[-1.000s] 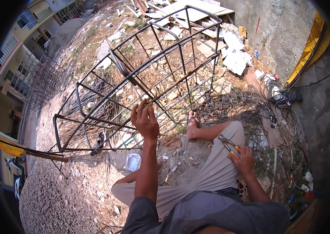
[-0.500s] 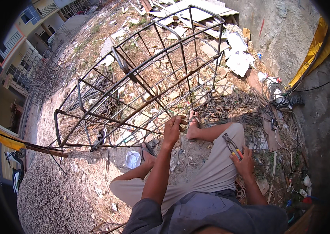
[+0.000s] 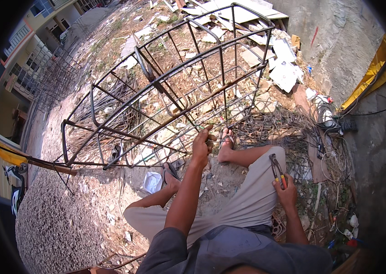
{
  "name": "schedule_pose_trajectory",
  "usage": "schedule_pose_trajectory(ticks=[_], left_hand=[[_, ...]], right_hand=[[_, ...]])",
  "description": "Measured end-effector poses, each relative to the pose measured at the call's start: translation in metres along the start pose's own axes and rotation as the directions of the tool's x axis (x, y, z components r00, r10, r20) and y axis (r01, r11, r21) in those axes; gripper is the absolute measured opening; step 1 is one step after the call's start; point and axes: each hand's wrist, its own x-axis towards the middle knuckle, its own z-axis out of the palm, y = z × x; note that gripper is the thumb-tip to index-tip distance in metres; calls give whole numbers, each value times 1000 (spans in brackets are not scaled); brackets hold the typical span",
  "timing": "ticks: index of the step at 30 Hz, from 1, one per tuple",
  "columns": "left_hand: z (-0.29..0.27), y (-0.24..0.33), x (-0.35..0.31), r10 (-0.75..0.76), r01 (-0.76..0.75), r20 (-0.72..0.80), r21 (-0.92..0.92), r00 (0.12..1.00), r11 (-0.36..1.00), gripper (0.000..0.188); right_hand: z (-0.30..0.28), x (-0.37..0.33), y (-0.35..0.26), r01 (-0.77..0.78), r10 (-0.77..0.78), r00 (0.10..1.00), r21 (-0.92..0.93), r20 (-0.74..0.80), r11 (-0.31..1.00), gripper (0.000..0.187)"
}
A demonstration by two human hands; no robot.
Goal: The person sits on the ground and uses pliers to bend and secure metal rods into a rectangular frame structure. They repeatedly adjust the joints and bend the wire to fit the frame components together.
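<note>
A long cage of bent steel rebar [image 3: 185, 111] stands in front of me, its bars and hoops crossing over the rubble. By the cage's near lower bar is my left hand [image 3: 200, 148], its fingers curled and pressed together. Anything in them is too small to make out. Beside my right knee, my right hand [image 3: 287, 195] is closed around the red and yellow handles of a pair of pincers [image 3: 276, 168]. Their dark head points away from me, over my trouser leg, and the jaws look slightly apart.
Loose rebar pieces [image 3: 277, 125] lie beyond my right knee, near a concrete wall [image 3: 334, 41] and tangled cables [image 3: 327, 114]. White broken boards [image 3: 285, 68] are piled farther back. A white plastic container [image 3: 152, 182] lies by my left foot, with a gravel heap [image 3: 60, 223] farther left.
The pincers have turned to point more straight ahead in my right hand. My left hand has dipped slightly beside the cage. The whole view has shifted a little.
</note>
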Motion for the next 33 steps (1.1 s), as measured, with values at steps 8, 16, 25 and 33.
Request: schedule_pose_trajectory(ticks=[8, 16, 25, 33], left_hand=[[32, 26, 27, 136, -118, 114, -146, 984, 982, 54], [41, 25, 59, 105, -64, 105, -339, 989, 939, 52], [39, 27, 77, 101, -76, 62, -324, 993, 943, 45], [42, 3, 65, -21, 15, -27, -205, 999, 979, 47]], right_hand=[[12, 12, 17, 123, -129, 991, -164, -26, 979, 85], [12, 21, 1, 104, -102, 995, -203, 17, 974, 96], [13, 31, -9, 135, -128, 991, -241, 43, 961, 103], [13, 34, -15, 88, -75, 995, -259, 60, 962, 101]])
